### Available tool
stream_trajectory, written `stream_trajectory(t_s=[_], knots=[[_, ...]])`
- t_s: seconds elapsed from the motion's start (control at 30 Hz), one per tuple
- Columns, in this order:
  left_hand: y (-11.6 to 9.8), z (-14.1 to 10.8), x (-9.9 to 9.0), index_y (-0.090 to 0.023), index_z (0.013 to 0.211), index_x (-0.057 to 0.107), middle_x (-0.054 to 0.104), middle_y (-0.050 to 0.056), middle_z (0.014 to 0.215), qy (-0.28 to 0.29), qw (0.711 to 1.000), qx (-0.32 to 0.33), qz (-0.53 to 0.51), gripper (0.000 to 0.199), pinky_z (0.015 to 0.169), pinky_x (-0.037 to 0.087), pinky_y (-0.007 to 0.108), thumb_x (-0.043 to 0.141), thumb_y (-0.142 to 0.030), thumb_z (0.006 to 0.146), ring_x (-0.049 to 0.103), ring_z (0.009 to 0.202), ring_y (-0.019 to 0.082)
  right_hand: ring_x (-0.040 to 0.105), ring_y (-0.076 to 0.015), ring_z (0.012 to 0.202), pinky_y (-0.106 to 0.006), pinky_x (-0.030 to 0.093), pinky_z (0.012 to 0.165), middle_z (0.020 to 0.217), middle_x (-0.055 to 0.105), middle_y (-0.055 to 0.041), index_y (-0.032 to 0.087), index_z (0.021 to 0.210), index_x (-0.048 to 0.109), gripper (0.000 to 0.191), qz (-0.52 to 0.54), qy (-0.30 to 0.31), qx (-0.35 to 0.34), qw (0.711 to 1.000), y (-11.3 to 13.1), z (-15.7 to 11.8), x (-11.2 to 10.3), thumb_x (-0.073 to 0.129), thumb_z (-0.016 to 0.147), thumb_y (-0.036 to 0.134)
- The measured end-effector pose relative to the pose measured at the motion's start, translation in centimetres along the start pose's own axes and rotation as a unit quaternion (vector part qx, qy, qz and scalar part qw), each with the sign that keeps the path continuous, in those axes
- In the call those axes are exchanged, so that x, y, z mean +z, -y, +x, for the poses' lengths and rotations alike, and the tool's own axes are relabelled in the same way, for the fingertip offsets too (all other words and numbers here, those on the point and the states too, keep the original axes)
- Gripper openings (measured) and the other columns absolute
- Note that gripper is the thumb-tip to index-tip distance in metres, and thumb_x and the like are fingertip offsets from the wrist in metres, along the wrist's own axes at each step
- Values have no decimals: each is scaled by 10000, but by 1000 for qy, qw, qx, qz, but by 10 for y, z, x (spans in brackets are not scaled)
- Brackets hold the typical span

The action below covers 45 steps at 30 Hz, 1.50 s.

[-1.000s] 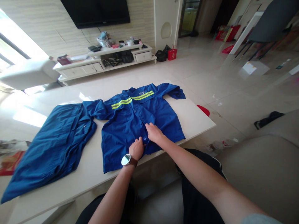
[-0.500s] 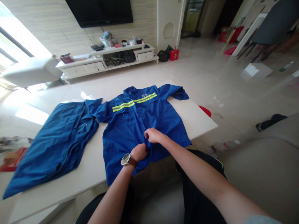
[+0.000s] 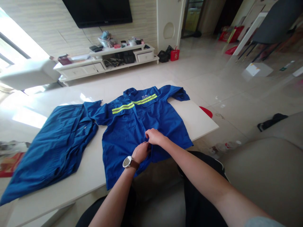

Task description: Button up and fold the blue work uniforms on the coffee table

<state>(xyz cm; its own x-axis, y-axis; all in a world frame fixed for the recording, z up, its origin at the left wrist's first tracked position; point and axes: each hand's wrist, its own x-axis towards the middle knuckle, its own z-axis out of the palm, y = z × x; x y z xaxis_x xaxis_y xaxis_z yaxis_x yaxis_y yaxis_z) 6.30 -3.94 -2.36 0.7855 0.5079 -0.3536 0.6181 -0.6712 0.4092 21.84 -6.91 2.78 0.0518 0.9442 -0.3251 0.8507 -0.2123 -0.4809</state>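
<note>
A blue work shirt (image 3: 125, 129) with a yellow-green and grey reflective stripe lies spread on the white table (image 3: 94, 167), its collar pointing away from me. Both hands are at its front placket, below the middle. My left hand (image 3: 141, 152), with a watch on the wrist, is closed on the placket. Just above and touching it, my right hand (image 3: 155, 136) pinches the placket's edge. The fingertips and whatever button lies under them are hidden. One button shows higher up on the placket.
Left on the table lies a folded blue garment (image 3: 54, 142), touching the shirt's sleeve. A red round object (image 3: 205, 112) shows past the table's right edge. A grey sofa (image 3: 260, 167) is at my right. Beyond the floor stands a white TV cabinet (image 3: 80, 71).
My left hand has moved up slightly along the placket and now meets my right hand. The right hand stays nearly in place. The view has shifted a little.
</note>
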Motion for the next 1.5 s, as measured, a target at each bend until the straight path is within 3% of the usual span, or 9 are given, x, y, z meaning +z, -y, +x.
stream_trajectory(t_s=[0.23,0.37,0.5,0.77,1.03,1.5], knots=[[-1,-1,-7,-183,926,683,732,101,1009,-10,999,-6,-36,132,760,441,293,556,-162,895,677,910,219,717,-218,976,-241,467,734,1075,774,-97,196,1019,754,232,-16,16,-20,1000,-3,2,4,699,811,110],[4,1,-22,-194,944,676,734,51,920,-54,992,-9,-113,104,728,424,273,603,-215,872,650,838,194,720,-230,1001,-244,465,739,1097,773,-102,198,1033,749,227,-16,17,-23,999,-5,0,1,733,813,144],[8,1,-28,-184,880,648,709,34,847,-119,976,-9,-183,109,690,409,269,602,-282,868,614,771,181,714,-228,1013,-243,444,737,1092,772,-97,195,1027,741,217,-10,-1,-46,999,-4,0,-2,718,820,133],[9,-5,-33,-186,892,637,673,-3,774,-183,948,-3,-260,110,666,416,253,572,-267,853,571,667,141,658,-174,816,-234,370,649,894,738,-38,200,938,726,218,89,-79,-71,990,2,7,1,700,751,90],[5,-8,-43,-185,894,702,716,16,817,-235,945,-31,-228,116,683,422,259,604,-215,841,604,700,148,611,-130,704,-220,409,651,726,638,41,183,933,698,307,226,-143,-14,964,0,15,9,711,666,33],[8,-9,-41,-166,929,796,777,51,827,-248,940,-49,-230,174,684,446,259,649,-193,841,668,729,168,664,-146,717,-232,448,672,720,696,31,205,902,705,278,252,-163,-7,954,2,16,11,699,682,36]])
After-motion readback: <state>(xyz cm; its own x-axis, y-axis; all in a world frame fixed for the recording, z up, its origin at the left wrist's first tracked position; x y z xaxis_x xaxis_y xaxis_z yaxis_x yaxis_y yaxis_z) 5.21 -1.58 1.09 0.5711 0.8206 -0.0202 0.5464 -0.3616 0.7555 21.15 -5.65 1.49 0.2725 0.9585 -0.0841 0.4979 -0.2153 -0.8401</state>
